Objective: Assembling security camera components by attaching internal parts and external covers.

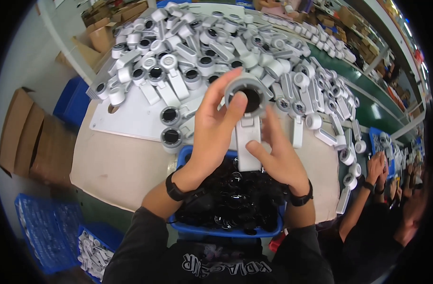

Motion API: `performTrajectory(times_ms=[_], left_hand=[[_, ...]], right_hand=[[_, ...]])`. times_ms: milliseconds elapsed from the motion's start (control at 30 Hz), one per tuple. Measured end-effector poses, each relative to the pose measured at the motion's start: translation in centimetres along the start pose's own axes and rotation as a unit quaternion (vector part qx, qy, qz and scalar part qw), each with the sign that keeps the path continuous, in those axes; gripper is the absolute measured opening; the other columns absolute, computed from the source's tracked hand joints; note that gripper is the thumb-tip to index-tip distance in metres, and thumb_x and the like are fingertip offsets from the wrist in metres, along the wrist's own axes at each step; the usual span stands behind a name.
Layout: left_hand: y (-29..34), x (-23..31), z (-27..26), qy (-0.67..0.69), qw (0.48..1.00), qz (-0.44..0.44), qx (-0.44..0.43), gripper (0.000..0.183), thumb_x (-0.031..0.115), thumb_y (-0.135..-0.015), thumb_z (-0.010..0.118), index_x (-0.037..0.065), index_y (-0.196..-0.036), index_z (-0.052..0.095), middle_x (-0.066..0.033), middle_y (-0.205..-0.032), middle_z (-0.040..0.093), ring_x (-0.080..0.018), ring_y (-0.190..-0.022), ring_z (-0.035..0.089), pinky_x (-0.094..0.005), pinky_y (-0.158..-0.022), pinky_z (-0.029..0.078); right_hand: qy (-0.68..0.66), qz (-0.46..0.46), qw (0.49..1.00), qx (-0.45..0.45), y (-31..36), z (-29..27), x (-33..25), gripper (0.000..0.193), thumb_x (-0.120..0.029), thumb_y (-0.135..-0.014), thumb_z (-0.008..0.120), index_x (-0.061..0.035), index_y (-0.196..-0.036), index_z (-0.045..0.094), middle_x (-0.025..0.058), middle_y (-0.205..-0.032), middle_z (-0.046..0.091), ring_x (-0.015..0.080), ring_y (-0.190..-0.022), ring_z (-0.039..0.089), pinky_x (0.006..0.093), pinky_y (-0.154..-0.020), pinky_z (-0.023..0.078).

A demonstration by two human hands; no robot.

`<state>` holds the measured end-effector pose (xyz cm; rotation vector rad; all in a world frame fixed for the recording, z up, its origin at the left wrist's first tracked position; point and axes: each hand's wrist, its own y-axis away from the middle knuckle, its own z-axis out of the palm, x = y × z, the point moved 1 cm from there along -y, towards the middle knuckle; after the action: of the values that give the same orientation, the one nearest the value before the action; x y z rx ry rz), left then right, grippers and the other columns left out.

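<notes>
Over a blue bin point(181, 161) I hold up a white handheld fan point(249, 151) with a round grey-rimmed head and a flat handle. My left hand point(216, 120) grips the head, its thumb pressed at the dark round front. My right hand point(282, 151) closes about the fan's right side, thumb against the handle; its fingers are partly smeared by motion. Glossy black plastic parts point(226, 201), some of them round, fill the bin below my hands.
A big heap of similar white fans point(188, 52) covers the table point(117, 175). Cardboard boxes point(31, 137) and blue crates point(46, 232) stand at the left. At the right, a co-worker's hands point(376, 166) work beside another blue tray point(382, 137).
</notes>
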<state>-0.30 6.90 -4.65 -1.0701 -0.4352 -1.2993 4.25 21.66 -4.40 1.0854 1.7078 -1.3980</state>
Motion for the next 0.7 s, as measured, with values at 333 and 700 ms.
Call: performTrajectory(times_ms=[333,700], left_hand=[[-1.9,1.1,-3.0,-0.103,0.994,0.014,0.03,0.055,0.034,-0.093,0.064,0.008,-0.138,0.045,-0.0165,-0.143,0.038,-0.0262,-0.134,0.037,-0.0389,-0.106,0.034],[-1.6,4.0,-3.5,-0.125,0.992,0.024,-0.018,0.04,0.02,-0.093,0.064,0.01,-0.13,0.053,-0.013,-0.143,0.037,-0.0248,-0.129,0.042,-0.0366,-0.101,0.041]], right_hand=[[-0.163,0.271,0.945,-0.085,-1.8,-4.1,3.5,0.038,-0.036,-0.098,0.054,0.0013,-0.101,0.061,-0.0058,-0.055,0.041,0.0041,-0.043,0.035,0.0202,-0.04,0.026],[-0.175,0.359,0.907,-0.131,-19.6,-3.9,4.1,0.029,-0.036,-0.096,0.057,-0.0117,-0.079,0.056,-0.0098,-0.056,0.033,0.0035,-0.045,0.028,0.0195,-0.041,0.023]])
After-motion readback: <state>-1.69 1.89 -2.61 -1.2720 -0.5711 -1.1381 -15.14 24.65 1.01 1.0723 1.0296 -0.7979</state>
